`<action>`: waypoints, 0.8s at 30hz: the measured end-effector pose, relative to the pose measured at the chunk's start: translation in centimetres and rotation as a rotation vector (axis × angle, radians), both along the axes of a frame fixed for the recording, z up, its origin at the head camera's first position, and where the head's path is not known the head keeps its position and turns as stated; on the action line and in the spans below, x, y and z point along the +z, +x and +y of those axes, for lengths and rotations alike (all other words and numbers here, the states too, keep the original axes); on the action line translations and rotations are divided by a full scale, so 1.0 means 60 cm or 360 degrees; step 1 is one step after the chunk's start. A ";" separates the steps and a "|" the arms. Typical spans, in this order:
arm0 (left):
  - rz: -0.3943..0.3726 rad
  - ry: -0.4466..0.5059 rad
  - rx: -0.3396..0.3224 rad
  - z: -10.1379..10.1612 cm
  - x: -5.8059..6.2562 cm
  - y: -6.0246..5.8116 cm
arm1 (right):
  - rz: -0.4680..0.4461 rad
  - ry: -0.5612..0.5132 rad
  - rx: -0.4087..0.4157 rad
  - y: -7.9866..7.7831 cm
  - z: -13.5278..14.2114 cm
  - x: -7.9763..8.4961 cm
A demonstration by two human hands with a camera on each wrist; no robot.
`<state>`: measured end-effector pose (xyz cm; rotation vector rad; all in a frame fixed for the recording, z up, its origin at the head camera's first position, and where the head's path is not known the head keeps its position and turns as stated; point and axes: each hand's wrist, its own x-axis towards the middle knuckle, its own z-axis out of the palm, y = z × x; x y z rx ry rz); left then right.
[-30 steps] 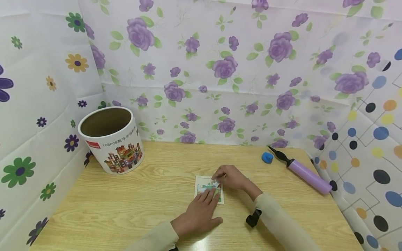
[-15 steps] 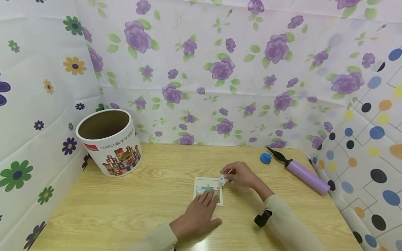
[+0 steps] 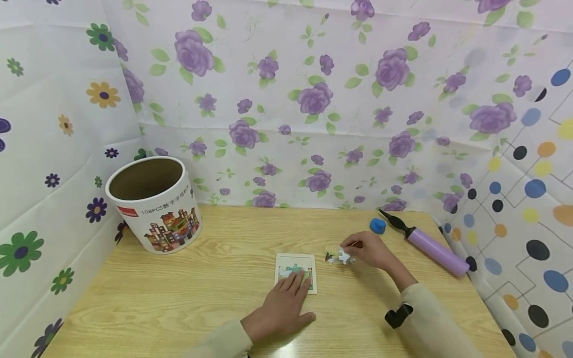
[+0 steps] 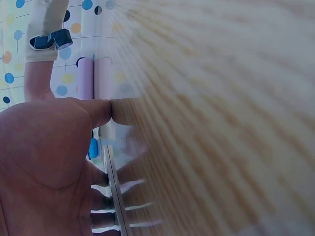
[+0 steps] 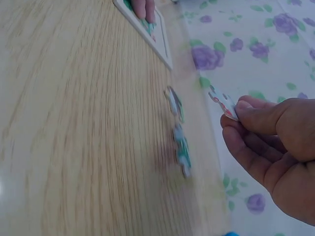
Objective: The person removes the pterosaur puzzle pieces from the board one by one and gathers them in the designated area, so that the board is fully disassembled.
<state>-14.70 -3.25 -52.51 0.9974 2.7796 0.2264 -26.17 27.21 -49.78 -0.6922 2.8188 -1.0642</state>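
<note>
My left hand (image 3: 286,304) lies with straight fingers over the lower part of a small framed jigsaw puzzle (image 3: 295,256), hiding part of its green and blue picture. In the left wrist view its fingers (image 4: 102,201) reach the board's edge. To the right of the board, my right hand (image 3: 369,249) pinches a white jigsaw piece (image 5: 224,104) between thumb and forefinger, raised over the table. Two loose jigsaw pieces, one with a dark edge (image 5: 175,103) and one greenish (image 5: 182,150), lie on the wood below it.
A large white printed bucket (image 3: 154,214) stands at the back left of the wooden table (image 3: 224,283). At the back right are a small blue object (image 3: 378,225) and a purple hand pump (image 3: 436,250) with a black nozzle. Patterned cloth (image 3: 286,99) walls the table in.
My right hand has moved right, from the board to over the loose pieces, carrying the jigsaw piece. The left hand stays on the board. The head view has shifted slightly.
</note>
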 end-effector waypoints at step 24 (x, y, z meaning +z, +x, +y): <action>-0.0014 0.0035 -0.0001 -0.001 -0.006 -0.001 | -0.0102 0.0083 -0.0176 -0.010 0.087 -0.048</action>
